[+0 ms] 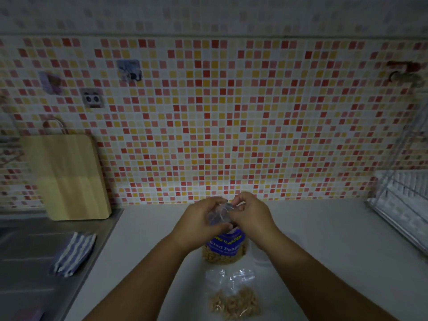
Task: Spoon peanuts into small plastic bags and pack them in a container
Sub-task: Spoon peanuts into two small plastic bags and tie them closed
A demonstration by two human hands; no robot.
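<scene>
Fingers (215, 202) of both hands curl in around a small clear bag (218, 215), held in the air just above the top of the peanut pack (225, 247). The left hand (199, 221) wraps the bag's left side, thumb under it. The right hand (251, 215) pinches its right edge near the mouth. Neither hand holds anything else. The bag looks empty, though the light is dim and the picture soft, so I cannot tell whether its mouth is parted yet.

The pack stands upright on the white counter (324, 239), blue label facing the camera, peanuts showing through its lower part. Nearer the camera than the pack lies a filled bag (234, 295), flat on the counter with peanuts gathered at its lower end. Just right of the pack is a faint clear shape (262, 251), perhaps the container, too dim to be sure. No spoon is in sight. Far left of the pack a wooden board (67, 177) leans on the tiled wall, with a striped cloth (74, 253) below it by the sink. A wire rack (403, 205) sits far right.

By my reading, the step in hand is opening the next bag for filling. The next move calls for spreading the mouth wide, keeping it open with one hand, and freeing the other to fetch a spoon and scoop peanuts from the pack.
</scene>
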